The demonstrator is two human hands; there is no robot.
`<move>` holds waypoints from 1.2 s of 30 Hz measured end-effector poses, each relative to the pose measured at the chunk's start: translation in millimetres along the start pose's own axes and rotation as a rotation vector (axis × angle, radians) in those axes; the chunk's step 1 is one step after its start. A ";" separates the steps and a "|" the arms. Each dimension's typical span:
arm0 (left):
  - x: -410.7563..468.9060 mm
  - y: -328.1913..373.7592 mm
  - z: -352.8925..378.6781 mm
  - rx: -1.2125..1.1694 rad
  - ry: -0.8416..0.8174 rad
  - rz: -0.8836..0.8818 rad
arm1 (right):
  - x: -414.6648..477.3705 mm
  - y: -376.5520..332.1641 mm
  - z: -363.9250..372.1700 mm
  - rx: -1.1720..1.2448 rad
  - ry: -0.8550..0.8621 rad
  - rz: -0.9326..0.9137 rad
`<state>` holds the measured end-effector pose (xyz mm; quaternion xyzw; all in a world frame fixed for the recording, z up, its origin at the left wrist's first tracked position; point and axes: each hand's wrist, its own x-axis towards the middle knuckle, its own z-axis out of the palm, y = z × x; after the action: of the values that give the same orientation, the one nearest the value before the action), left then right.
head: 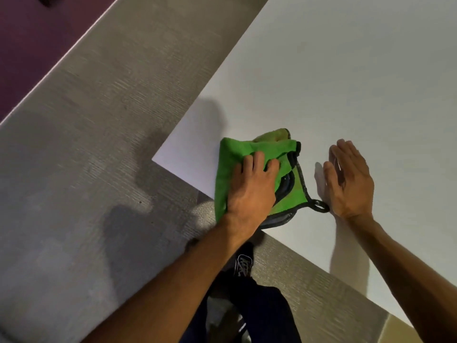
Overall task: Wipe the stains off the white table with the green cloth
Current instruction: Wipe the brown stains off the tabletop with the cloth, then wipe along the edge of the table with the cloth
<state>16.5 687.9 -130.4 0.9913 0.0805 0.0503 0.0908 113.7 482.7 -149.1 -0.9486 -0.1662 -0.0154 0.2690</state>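
Note:
The green cloth (237, 149), folded and edged in dark trim with a small hanging loop, lies on the white table (346, 82) close to its near corner. My left hand (252, 189) rests flat on top of the cloth, fingers spread and pressing it down. My right hand (348, 179) is just right of the cloth, held on edge with straight fingers, its side touching the table near the loop. It holds nothing. No stains stand out on the visible tabletop.
The table's corner (154, 159) and near edge run diagonally below the cloth. Grey carpet (99, 144) covers the floor, with a purple strip (29, 45) at the top left. My dark trousers and shoe (243, 263) show below the edge.

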 end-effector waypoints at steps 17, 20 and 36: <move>-20.9 47.8 -3.0 -0.107 0.028 -0.373 | 18.5 3.9 -0.3 0.065 -0.065 -0.165; -34.0 49.1 -4.1 -0.113 0.068 -0.500 | 30.1 -29.0 1.2 0.208 -0.112 -0.334; -194.0 -17.8 23.0 -1.296 0.722 -1.230 | 56.8 -174.8 112.7 -0.057 -0.142 -0.758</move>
<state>-174.1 668.4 -172.7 0.4578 0.5658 0.3305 0.6008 104.1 698.0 -150.4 -0.8257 -0.5228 -0.0524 0.2055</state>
